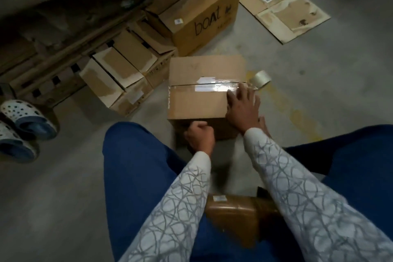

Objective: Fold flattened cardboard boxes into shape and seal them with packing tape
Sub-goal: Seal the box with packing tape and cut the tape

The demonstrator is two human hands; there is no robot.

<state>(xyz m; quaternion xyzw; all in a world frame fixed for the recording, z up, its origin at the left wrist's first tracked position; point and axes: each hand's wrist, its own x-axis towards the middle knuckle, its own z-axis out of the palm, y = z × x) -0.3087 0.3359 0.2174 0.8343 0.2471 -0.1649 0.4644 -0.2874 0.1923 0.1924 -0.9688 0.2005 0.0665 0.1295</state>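
On the concrete floor between my knees, the sealed cardboard box (197, 102) sits. My right hand (242, 110) presses flat, fingers released, on its taped seam, beside the tape roll (260, 80). My left hand (200, 136) is clenched against the near face, grasping nothing I can see.

Brown box (197, 102), blue trousers (136, 168), white grey-scribbled sleeves (297, 193).

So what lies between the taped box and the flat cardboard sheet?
Bare concrete floor, nothing else, in the head view.
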